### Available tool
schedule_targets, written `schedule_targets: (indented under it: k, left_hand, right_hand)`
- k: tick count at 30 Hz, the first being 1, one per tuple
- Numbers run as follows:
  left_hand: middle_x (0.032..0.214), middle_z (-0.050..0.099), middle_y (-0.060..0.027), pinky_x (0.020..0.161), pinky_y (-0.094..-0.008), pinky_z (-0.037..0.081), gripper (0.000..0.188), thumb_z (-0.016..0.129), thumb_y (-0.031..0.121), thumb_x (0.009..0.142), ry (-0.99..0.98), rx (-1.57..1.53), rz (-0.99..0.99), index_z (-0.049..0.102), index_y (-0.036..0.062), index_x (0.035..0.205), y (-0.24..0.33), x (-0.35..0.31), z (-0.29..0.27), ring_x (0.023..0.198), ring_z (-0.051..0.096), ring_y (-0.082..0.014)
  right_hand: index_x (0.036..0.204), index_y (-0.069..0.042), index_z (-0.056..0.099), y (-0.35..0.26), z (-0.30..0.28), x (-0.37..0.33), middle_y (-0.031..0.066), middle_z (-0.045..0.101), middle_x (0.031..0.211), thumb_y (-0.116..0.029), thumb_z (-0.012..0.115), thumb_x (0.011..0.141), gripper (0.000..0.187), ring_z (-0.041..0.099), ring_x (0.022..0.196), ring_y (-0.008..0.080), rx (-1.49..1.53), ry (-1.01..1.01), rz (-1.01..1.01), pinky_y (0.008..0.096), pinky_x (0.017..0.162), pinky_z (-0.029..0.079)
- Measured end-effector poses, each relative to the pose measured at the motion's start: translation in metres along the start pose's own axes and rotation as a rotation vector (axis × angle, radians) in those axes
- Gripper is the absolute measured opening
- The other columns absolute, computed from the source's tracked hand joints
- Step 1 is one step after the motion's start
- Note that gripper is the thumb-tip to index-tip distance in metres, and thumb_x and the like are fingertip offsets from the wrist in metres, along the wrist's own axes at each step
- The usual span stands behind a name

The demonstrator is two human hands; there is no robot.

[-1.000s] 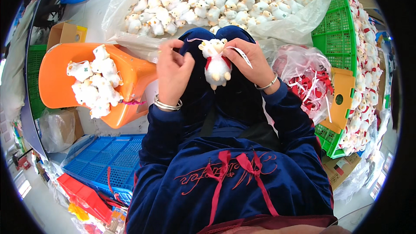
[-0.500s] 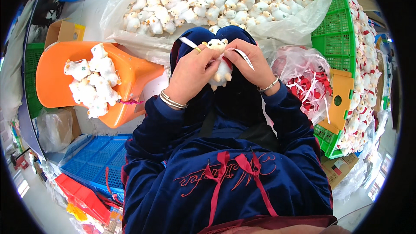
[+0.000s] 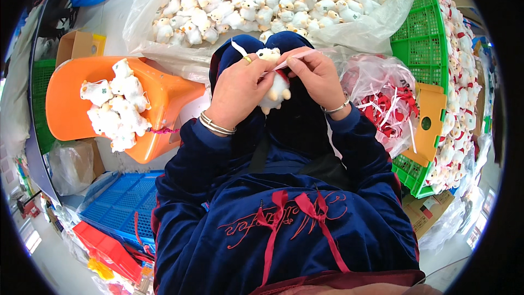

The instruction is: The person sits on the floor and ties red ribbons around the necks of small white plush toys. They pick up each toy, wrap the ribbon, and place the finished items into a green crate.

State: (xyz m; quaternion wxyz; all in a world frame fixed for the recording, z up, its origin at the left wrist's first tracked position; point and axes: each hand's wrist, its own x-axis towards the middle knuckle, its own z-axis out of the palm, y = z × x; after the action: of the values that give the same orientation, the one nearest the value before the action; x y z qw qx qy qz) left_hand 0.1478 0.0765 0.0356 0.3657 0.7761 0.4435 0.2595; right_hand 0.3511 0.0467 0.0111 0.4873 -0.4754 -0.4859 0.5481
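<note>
Over my lap is a small white plush animal [image 3: 273, 98] with a cream face and a bit of red cloth at its chest. My left hand [image 3: 238, 87] grips it near the neck, fingers closed, and a loose white ribbon end [image 3: 238, 48] sticks up past those fingers. My right hand [image 3: 316, 79] pinches the other part of the white ribbon [image 3: 295, 58], drawn out to the right from the toy's neck. The fingers cover the spot where ribbon and neck meet, so whether there is a knot I cannot tell.
Several plush toys [image 3: 130, 85] lie on an orange chair [image 3: 65, 95] at left. More fill a clear plastic sheet [image 3: 143, 16] ahead. At right are a bag of red pieces with white ribbons [image 3: 385, 109] and a green crate [image 3: 419, 38]. A blue crate [image 3: 117, 202] stands at lower left.
My right hand has pulled the ribbon taut outward and turned its fingers over. The toy has shifted slightly left, and the ribbon's left end now stands more upright.
</note>
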Motion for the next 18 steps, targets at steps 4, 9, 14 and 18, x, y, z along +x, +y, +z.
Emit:
schedule_targets:
  k: [4, 9, 14, 18]
  left_hand:
    - [0.083, 0.068, -0.0052, 0.062, -0.0303, 0.049, 0.014, 0.073, 0.011, 0.092, -0.018, -0.232, -0.104, 0.072, 0.0006, 0.102, 0.000, -0.001, -0.002, 0.066, 0.061, -0.0117]
    - [0.082, 0.067, -0.0043, 0.061, -0.0282, 0.048, 0.014, 0.073, 0.011, 0.092, -0.011, -0.179, -0.100, 0.072, -0.0006, 0.101, -0.005, 0.002, 0.002, 0.066, 0.058, -0.0097]
    - [0.080, 0.065, -0.0087, 0.065, -0.0317, 0.049, 0.014, 0.072, 0.011, 0.090, -0.109, -0.107, -0.068, 0.072, -0.0004, 0.098, -0.007, 0.004, -0.008, 0.071, 0.061, -0.0193]
    - [0.085, 0.066, -0.0146, 0.071, -0.0403, 0.052, 0.012, 0.070, 0.011, 0.087, -0.135, -0.102, -0.052, 0.071, 0.0006, 0.093, -0.003, 0.006, -0.015, 0.079, 0.066, -0.0329]
  right_hand:
    - [0.106, 0.001, 0.070, -0.012, 0.001, 0.001, 0.0020, 0.069, 0.100, -0.010, 0.063, 0.102, 0.013, 0.061, 0.085, 0.0068, 0.010, 0.019, -0.084, 0.0220, 0.078, 0.050]
    - [0.102, 0.002, 0.068, -0.011, -0.003, 0.002, 0.0021, 0.066, 0.102, -0.006, 0.065, 0.099, 0.009, 0.062, 0.089, 0.0077, -0.102, -0.002, -0.125, 0.0224, 0.078, 0.051]
    - [0.101, 0.003, 0.068, -0.011, 0.002, 0.002, 0.0024, 0.064, 0.103, -0.006, 0.066, 0.099, 0.010, 0.062, 0.091, 0.0080, -0.077, -0.041, -0.133, 0.0229, 0.077, 0.052]
    - [0.100, 0.003, 0.068, -0.006, 0.004, 0.004, 0.0030, 0.064, 0.104, -0.007, 0.066, 0.099, 0.010, 0.062, 0.091, 0.0079, -0.020, -0.046, -0.091, 0.0224, 0.077, 0.052]
